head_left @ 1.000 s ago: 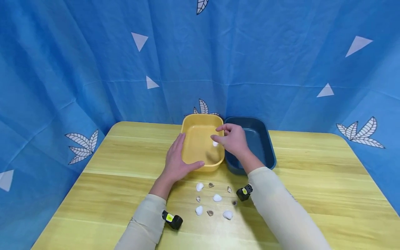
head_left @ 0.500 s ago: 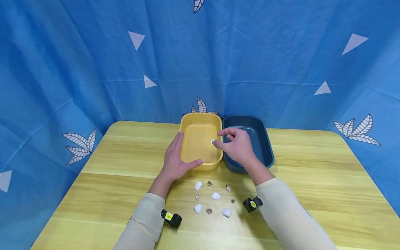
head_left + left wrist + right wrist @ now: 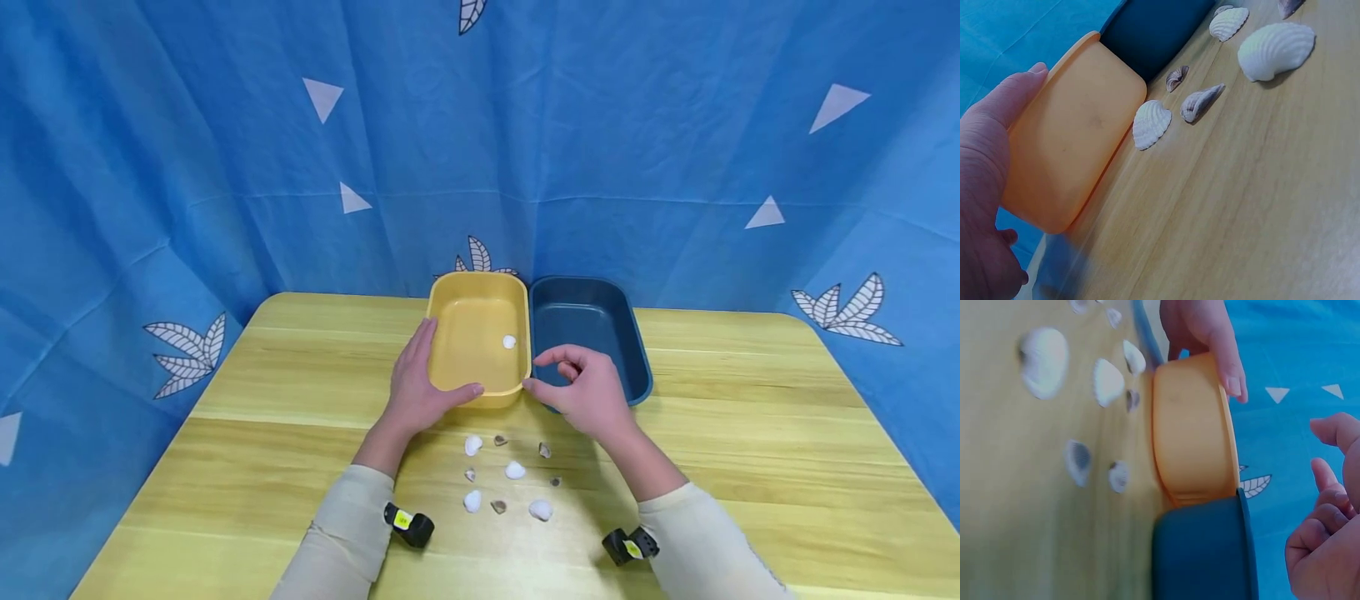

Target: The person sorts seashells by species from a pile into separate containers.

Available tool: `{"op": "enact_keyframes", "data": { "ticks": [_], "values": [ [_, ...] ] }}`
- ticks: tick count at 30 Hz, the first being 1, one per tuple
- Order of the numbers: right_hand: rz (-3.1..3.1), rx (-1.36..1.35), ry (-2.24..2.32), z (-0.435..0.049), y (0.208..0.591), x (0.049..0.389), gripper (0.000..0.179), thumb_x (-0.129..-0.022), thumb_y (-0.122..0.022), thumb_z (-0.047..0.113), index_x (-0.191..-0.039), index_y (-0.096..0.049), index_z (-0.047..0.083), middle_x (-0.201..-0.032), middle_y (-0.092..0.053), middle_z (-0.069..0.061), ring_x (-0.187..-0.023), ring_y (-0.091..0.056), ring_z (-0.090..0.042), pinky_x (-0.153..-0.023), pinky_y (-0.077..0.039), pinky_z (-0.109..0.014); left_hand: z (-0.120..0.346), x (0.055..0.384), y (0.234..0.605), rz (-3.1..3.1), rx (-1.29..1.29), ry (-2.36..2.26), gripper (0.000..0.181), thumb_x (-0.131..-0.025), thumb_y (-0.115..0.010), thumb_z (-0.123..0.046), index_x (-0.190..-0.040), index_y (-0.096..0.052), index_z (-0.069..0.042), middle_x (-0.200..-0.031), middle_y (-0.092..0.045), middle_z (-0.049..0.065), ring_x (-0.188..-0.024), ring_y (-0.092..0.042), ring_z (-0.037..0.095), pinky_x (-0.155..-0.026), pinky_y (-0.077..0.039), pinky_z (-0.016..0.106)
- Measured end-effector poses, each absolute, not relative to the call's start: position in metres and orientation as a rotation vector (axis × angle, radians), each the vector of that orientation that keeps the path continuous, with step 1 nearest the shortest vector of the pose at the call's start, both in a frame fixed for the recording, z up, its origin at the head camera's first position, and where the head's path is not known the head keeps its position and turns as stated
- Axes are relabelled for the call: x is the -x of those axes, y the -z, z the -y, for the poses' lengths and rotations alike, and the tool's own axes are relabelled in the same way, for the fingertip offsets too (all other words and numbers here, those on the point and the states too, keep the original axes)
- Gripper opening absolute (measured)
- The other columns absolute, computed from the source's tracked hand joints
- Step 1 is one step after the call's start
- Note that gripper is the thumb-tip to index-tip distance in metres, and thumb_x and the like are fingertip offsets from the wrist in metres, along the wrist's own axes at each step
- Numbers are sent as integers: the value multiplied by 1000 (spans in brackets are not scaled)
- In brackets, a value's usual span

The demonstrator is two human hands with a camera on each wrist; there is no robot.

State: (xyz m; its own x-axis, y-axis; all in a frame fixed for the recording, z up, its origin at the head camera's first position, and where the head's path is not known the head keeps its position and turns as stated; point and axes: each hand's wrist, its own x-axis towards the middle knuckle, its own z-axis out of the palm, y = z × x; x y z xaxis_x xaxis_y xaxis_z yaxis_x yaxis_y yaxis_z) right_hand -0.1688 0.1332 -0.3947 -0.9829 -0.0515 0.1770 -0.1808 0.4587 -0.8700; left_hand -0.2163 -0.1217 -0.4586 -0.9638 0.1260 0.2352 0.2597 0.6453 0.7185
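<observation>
A yellow bin (image 3: 480,398) stands at the back middle of the table, with one white shell (image 3: 509,342) inside it. My left hand (image 3: 416,387) rests against the bin's left side, fingers extended along the wall and thumb at the front rim. In the left wrist view that thumb (image 3: 1022,87) lies along the rim. My right hand (image 3: 592,392) hovers over the front of the dark blue bin (image 3: 643,367), holding nothing. Its thumb and index finger are apart, and the other fingers curl loosely, as the right wrist view shows.
In front of the bins lie several white shells (image 3: 514,470) and small brown shells (image 3: 498,507), loosely in rows. The two bins stand side by side. A blue patterned curtain (image 3: 637,167) hangs behind the wooden table (image 3: 300,400).
My right hand has let go of the white shell, which now lies in the yellow bin. That hand has drawn back toward the front right. The left hand stays at the bin.
</observation>
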Motion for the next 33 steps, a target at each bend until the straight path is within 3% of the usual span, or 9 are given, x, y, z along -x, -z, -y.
{"op": "enact_keyframes", "data": {
  "ticks": [8,14,19,27,33],
  "values": [
    [2514,-307,-1581,-139,412,142,23,-75,-89,14,-92,-73,14,-61,-25,4,-54,-26,-13,-52,-28,-28,122,216,459,2707,314,1217,124,-70,-83,-62,-162,-13,-18,-166,-11,1,-148,-14,31,-115,-14,57],
    [2513,-312,-1691,-143,423,122,26,-74,-89,11,-94,-74,11,-62,-25,4,-52,-23,-9,-48,-25,-24,123,216,459,2720,303,1209,125,-69,-81,-64,-162,-11,-20,-166,-10,-1,-148,-13,30,-115,-14,57],
    [2560,-328,-1715,-147,433,107,28,-73,-90,12,-96,-74,6,-61,-26,3,-52,-25,-7,-48,-27,-22,124,215,461,2725,281,1222,125,-69,-82,-63,-162,-11,-21,-166,-9,-2,-148,-13,30,-116,-13,57],
    [2623,-346,-1770,-153,445,95,28,-72,-91,13,-94,-74,8,-62,-29,5,-58,-33,-10,-55,-34,-24,122,216,460,2719,289,1227,124,-69,-83,-62,-162,-9,-25,-166,-8,-4,-149,-12,29,-116,-13,57],
    [2674,-397,-1774,-157,455,88,28,-73,-90,16,-95,-74,10,-62,-30,6,-57,-33,-7,-53,-33,-23,122,216,459,2726,297,1221,125,-69,-81,-65,-162,-10,-23,-166,-8,-4,-149,-12,29,-116,-13,56]
  ]
}}
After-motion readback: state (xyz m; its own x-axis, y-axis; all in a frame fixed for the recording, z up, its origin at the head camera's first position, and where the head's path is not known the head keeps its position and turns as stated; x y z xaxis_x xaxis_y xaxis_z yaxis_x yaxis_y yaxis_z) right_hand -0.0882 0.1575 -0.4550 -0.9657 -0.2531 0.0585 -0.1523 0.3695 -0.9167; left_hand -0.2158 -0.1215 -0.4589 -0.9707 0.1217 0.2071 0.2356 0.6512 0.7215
